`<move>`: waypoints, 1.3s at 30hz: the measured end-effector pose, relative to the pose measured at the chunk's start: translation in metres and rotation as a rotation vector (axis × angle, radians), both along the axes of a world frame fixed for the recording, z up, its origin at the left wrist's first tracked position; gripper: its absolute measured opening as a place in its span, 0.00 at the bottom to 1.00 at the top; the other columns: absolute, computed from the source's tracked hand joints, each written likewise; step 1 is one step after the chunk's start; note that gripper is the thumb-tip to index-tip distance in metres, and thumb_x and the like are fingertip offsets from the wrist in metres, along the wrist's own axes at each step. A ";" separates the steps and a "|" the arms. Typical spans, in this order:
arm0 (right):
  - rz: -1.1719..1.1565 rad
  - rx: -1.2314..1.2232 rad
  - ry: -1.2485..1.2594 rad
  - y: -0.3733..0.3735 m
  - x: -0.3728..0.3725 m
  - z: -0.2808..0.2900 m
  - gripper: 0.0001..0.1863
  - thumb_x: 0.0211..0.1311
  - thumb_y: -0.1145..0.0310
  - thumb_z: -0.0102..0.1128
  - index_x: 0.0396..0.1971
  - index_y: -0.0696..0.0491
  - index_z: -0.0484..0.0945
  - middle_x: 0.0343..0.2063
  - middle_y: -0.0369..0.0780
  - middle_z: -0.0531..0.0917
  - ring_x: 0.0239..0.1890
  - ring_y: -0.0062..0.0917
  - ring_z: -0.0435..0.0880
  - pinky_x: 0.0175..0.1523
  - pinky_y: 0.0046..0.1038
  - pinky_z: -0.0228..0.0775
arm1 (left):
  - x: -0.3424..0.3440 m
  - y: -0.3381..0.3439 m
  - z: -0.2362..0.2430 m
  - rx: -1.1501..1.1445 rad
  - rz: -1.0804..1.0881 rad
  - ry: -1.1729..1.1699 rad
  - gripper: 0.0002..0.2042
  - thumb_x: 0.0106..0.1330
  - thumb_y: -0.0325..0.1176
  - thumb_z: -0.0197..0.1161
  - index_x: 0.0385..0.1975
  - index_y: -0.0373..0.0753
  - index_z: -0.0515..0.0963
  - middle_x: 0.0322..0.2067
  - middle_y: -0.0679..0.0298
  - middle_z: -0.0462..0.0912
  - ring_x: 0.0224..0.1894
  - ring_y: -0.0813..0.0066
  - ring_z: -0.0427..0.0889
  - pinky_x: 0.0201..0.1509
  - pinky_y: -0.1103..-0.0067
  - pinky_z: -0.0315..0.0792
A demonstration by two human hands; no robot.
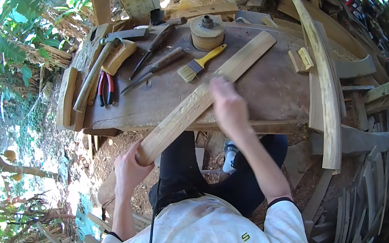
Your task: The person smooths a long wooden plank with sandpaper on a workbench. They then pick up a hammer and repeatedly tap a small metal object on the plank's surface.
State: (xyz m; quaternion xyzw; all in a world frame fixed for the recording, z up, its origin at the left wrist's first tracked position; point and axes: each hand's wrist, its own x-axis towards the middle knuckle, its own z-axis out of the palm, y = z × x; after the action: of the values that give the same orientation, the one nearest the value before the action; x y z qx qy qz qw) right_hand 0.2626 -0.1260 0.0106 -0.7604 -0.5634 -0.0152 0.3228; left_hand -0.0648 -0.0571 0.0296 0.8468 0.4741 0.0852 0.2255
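Observation:
A long flat wooden board [180,111] slants across the workbench [271,95], with its near end out over my lap. My left hand [131,165] is closed around that near end. My right hand [228,104] is closed and slightly blurred against the board's right edge, past its middle. Whatever the right fingers hold is hidden. Just left of the board lies a paintbrush [201,63] with a yellow handle. Farther left are two long tools with wooden handles, one a slim pointed tool [153,70], and red-handled pliers [106,89].
A hammer [95,69] rests by a wood block [119,56] at the bench's left end. At the back stands a round wooden piece with a metal top [207,32]. Small wood pieces [301,60] and a long curved wood strip [323,76] lie right. Scrap wood surrounds the bench.

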 end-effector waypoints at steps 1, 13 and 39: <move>0.117 0.100 -0.083 -0.001 -0.023 -0.009 0.18 0.62 0.79 0.58 0.52 0.60 0.83 0.53 0.49 0.86 0.56 0.40 0.87 0.63 0.37 0.81 | 0.013 0.000 0.000 0.017 -0.010 -0.023 0.36 0.45 0.36 0.82 0.60 0.40 0.81 0.41 0.52 0.89 0.43 0.49 0.89 0.50 0.64 0.82; 0.051 0.048 -0.138 0.015 -0.018 -0.016 0.19 0.67 0.79 0.56 0.58 0.62 0.80 0.58 0.52 0.84 0.61 0.41 0.85 0.61 0.38 0.84 | 0.009 0.004 -0.011 0.041 0.000 0.010 0.37 0.47 0.47 0.83 0.57 0.36 0.81 0.38 0.48 0.89 0.41 0.51 0.89 0.47 0.63 0.81; 0.345 0.099 -0.161 0.000 -0.137 -0.013 0.21 0.60 0.73 0.60 0.53 0.64 0.80 0.51 0.49 0.85 0.53 0.38 0.85 0.63 0.34 0.79 | -0.096 -0.014 -0.006 0.034 0.095 0.105 0.36 0.43 0.36 0.83 0.56 0.31 0.80 0.35 0.50 0.88 0.39 0.54 0.88 0.47 0.65 0.81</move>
State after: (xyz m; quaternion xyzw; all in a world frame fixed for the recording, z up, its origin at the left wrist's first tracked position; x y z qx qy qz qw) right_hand 0.1257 -0.1260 -0.0019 -0.6321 -0.7079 -0.0480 0.3115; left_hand -0.1609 -0.0706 0.0237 0.8303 0.5235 0.0593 0.1818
